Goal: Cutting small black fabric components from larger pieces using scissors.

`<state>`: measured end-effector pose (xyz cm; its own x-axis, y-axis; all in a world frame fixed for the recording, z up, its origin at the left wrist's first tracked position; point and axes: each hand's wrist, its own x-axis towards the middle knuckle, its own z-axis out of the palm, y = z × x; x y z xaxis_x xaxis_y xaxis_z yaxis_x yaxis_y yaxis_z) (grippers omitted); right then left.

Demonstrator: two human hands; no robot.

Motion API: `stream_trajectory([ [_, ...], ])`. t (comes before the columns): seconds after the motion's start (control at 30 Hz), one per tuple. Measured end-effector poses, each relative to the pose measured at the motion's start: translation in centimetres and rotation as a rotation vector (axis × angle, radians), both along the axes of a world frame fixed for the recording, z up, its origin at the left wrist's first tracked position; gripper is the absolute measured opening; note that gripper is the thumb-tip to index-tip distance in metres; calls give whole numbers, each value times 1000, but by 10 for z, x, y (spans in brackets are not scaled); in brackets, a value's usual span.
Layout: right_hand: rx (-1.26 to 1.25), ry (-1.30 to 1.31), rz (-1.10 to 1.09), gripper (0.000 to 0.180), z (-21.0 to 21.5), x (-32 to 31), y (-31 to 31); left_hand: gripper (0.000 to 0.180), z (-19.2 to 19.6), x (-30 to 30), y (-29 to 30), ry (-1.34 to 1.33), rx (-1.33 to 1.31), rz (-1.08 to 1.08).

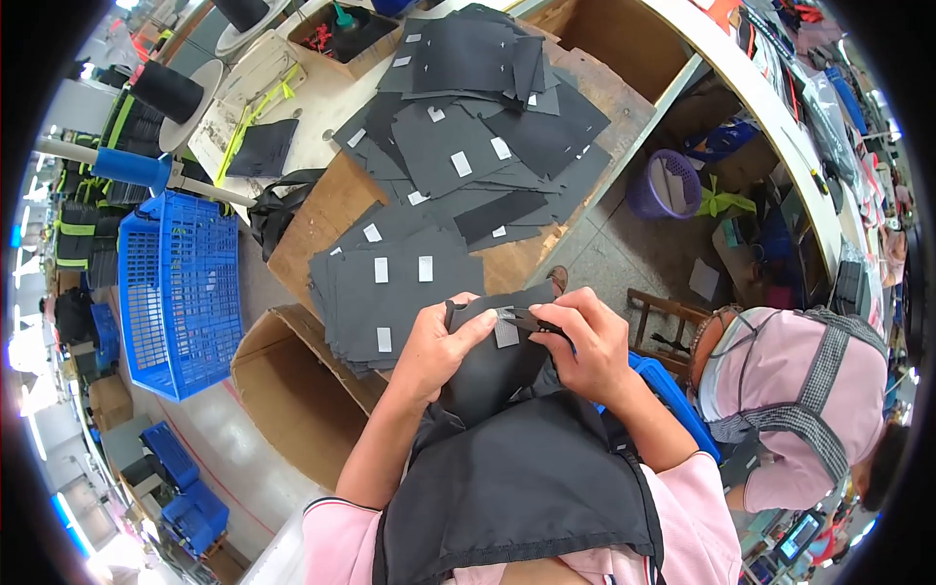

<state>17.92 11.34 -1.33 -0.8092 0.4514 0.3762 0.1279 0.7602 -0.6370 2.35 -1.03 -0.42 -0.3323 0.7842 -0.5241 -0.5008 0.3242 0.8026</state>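
My left hand pinches the upper edge of a black fabric piece, which hangs over my lap. A white label shows on that piece. In my right hand is a pair of dark thread snips, with the blades pointing left at the fabric beside the label. The fingers partly cover the snips, and whether a thread lies between the blades is too small to tell. Just beyond my hands lies a stack of black fabric pieces with white labels, on a wooden tabletop.
More black pieces are heaped farther back. An open cardboard box stands left of the table, near a blue plastic crate. A purple basket sits at the right. Another person in pink bends close on my right.
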Motion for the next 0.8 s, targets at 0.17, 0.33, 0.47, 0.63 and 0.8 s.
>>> stream_trajectory([
  [0.17, 100, 20, 54, 30, 1, -1, 5, 14, 7, -2, 1, 55, -18, -53],
  [0.33, 41, 79, 14, 31, 4, 4, 6, 14, 7, -2, 1, 69, -32, -27],
  [0.47, 97, -5, 62, 31, 15, -1, 12, 14, 3, -2, 1, 110, -8, -76],
  [0.63, 168, -41, 163, 31, 14, -2, 17, 13, -1, -4, -1, 171, -10, -125],
  [0.8, 78, -3, 104, 32, 10, 0, 18, 15, 0, -4, -1, 101, -28, -90],
])
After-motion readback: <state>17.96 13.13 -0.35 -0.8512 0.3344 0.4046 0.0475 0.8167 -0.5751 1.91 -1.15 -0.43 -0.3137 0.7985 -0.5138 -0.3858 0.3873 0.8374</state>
